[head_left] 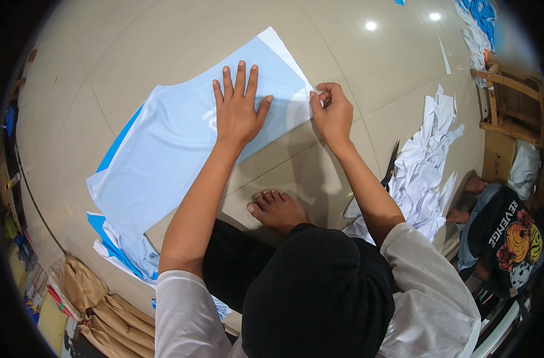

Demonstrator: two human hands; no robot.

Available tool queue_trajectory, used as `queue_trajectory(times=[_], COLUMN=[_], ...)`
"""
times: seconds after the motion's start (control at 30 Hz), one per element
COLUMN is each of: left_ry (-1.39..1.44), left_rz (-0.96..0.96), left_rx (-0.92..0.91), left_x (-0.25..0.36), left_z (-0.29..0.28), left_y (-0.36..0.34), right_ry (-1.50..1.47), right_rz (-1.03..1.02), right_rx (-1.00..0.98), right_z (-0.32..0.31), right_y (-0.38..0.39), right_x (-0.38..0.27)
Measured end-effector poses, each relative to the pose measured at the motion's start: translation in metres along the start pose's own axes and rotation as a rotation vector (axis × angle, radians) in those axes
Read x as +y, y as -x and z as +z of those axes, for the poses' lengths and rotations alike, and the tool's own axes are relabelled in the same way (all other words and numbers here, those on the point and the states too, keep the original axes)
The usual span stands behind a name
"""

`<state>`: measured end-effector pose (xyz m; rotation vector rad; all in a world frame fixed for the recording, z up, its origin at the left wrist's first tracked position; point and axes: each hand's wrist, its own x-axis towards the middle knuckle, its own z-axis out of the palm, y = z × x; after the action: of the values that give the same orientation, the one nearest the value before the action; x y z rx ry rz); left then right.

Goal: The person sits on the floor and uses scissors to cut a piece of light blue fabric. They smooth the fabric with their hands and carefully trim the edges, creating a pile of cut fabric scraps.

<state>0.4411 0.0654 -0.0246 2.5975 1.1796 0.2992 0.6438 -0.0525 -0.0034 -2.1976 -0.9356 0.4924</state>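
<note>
At ten o'clock, cloth [164, 143] lies spread beneath splayed left hand [238, 113]; right hand [333, 116], fingers curled, perhaps pinches its edge; eight-o'clock pile [142, 255] unspread.

The fabric [179, 134] is pale blue, the cloth scraps [424, 161] white.

I see the cloth [158, 155] spread on the floor [200, 36], under the left hand [239, 113], its right corner by the right hand [333, 116]. To my right, scissors [393, 161] lie beside scraps [424, 161]; another person [505, 238] is beyond those, a chair [511, 86] farther forward.
</note>
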Motion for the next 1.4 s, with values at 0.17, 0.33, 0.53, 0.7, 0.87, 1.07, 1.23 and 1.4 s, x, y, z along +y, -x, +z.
queue_trajectory(times=[0.17,0.33,0.53,0.7,0.87,1.07,1.23,1.4], left_ry=[-0.007,0.004,-0.013,-0.005,0.008,0.021,0.007,0.020], left_rz=[-0.014,0.003,0.018,0.008,0.024,0.103,0.103,0.078], left_rx=[-0.009,-0.025,-0.031,-0.039,-0.056,-0.099,-0.104,-0.085], left_x=[0.000,0.003,0.004,0.005,0.008,0.016,0.018,0.010], left_z=[-0.001,-0.004,-0.001,-0.001,-0.004,-0.003,-0.002,0.008], left_y=[0.000,0.002,0.003,0.003,0.004,0.008,0.008,0.009], right_ry=[0.007,0.002,-0.037,-0.043,-0.021,0.092,0.067,0.224], right_rz=[0.019,0.018,-0.010,-0.017,-0.032,-0.193,-0.557,-0.591], right_rx=[0.001,-0.002,0.007,0.010,0.009,0.051,0.070,-0.189], right_z=[-0.001,-0.002,-0.002,-0.002,-0.001,0.001,0.026,0.052], right_y=[-0.002,0.000,0.001,0.002,0.001,0.002,0.001,0.009], right_x=[0.002,0.003,0.007,0.008,0.009,0.009,-0.020,-0.032])
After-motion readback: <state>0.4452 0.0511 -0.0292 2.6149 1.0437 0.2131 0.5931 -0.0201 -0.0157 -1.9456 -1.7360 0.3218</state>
